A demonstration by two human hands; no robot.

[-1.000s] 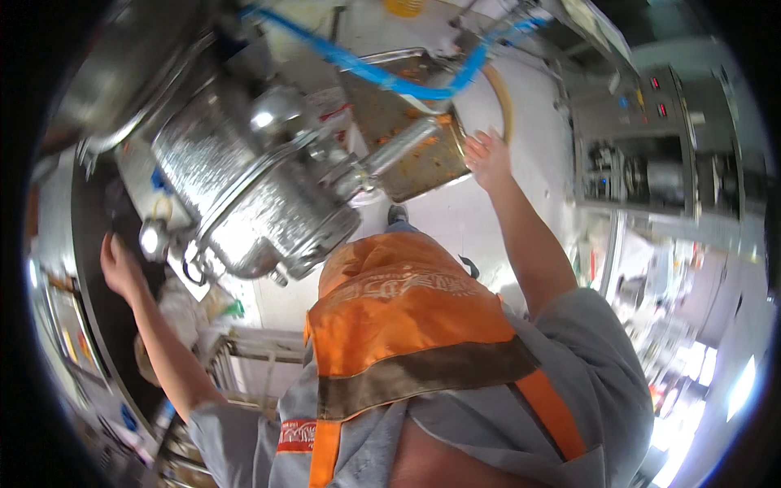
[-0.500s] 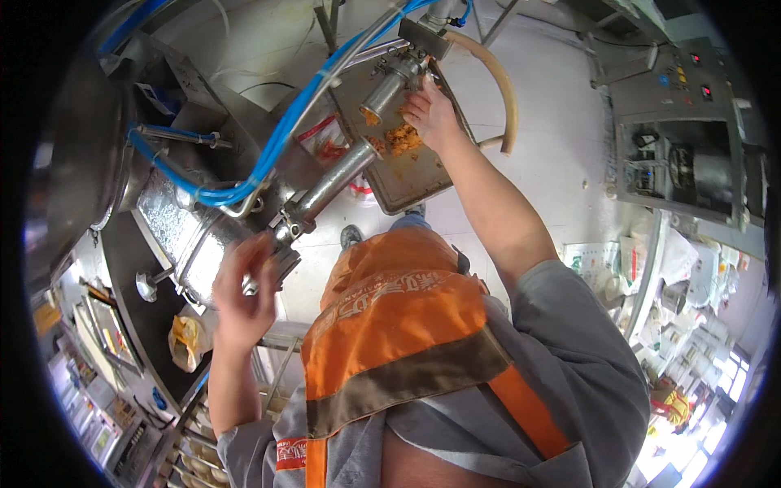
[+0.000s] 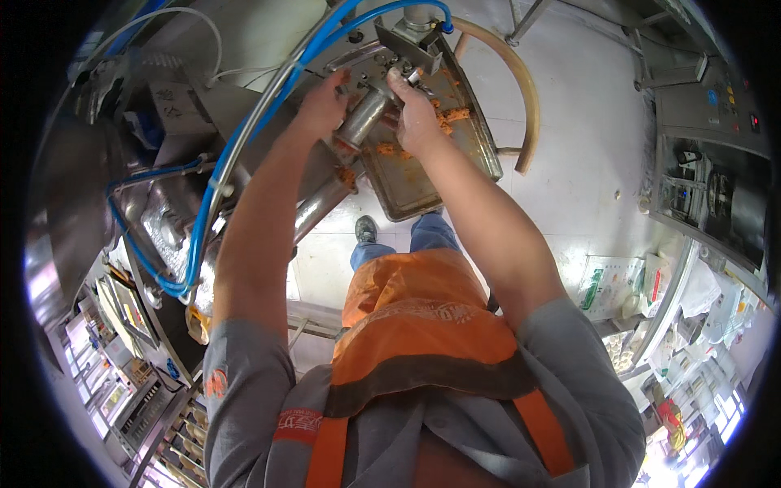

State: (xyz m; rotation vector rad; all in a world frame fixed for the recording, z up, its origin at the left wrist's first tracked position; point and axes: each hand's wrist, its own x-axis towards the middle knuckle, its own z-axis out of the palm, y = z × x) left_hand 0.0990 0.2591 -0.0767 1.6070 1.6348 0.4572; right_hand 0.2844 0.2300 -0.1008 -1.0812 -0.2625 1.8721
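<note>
- Head view: the tube is slanting over the tray, its long axis pointing lower-left toward the pipe.
- Right hand, nearer, is grasping its upper end.
- Left hand is flanking it; whether gripping, I cannot tell.

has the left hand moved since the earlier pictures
Yes, the left hand has moved forward and to the right, now much closer to the metal tray.

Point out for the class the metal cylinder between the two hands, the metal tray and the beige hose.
Metal cylinder (image 3: 364, 119): head view, middle of its side.
Metal tray (image 3: 409, 192): head view, bare bottom near its lower edge.
Beige hose (image 3: 527, 89): head view, middle of its curve.
</note>
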